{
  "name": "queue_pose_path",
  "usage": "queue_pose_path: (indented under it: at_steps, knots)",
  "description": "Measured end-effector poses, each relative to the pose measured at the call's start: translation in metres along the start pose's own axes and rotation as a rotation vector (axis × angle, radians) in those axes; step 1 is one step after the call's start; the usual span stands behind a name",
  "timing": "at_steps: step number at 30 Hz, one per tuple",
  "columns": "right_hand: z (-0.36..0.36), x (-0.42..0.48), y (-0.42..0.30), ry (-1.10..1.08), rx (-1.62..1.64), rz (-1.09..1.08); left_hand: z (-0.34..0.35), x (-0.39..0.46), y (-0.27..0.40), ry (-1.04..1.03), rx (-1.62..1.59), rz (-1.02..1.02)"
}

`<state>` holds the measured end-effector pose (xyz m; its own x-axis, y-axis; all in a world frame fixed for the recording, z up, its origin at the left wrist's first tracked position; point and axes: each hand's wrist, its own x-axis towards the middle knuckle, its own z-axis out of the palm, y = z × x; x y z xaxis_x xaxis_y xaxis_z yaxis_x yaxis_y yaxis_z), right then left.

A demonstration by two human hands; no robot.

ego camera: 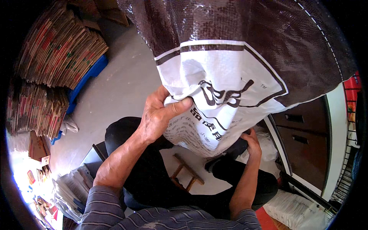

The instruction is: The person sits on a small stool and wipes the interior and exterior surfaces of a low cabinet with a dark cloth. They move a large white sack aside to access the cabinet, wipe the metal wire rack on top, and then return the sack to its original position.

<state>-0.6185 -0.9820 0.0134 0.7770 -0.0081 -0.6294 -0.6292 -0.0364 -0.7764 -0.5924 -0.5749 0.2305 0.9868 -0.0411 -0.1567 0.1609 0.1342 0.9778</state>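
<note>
A large woven plastic sack (212, 66), dark brown and white with printed writing, spreads before me across the upper middle and right. Near its left edge, my left hand (161, 112) pinches a fold of the white part, thumb on top. My right hand (251, 141) is at the sack's lower right edge, its fingers partly hidden behind the material, so its hold is not plain. The lower part of the sack hangs between my knees, above a small wooden stool (188, 169) on the floor.
Tall stacks of flattened cardboard (63, 51) stand at the left on a blue pallet (92, 72). At the right are a dark drawer cabinet (302, 129) and a wire rack (343, 175). White wrapped bundles (296, 210) lie low right, and folded plastic bags (69, 189) low left.
</note>
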Motion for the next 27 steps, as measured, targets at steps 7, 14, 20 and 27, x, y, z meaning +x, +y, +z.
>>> queue_pose_path:
  at_steps: [7, 14, 20, 27]
  knots:
    - [0.010, -0.026, -0.067, 0.116, -0.060, -0.340, 0.000, 0.001, -0.001, 0.015, 0.003, 0.016]
    - [0.003, 0.012, -0.121, 0.059, -0.275, -0.243, 0.004, 0.007, 0.001, -0.052, -0.024, -0.003]
    - [0.047, 0.036, -0.076, 0.179, -0.380, -0.395, 0.007, 0.011, -0.001, 0.033, 0.059, 0.049]
    - [0.040, 0.002, -0.045, 0.468, -0.388, -0.284, 0.000, 0.003, -0.002, -0.048, 0.053, -0.013]
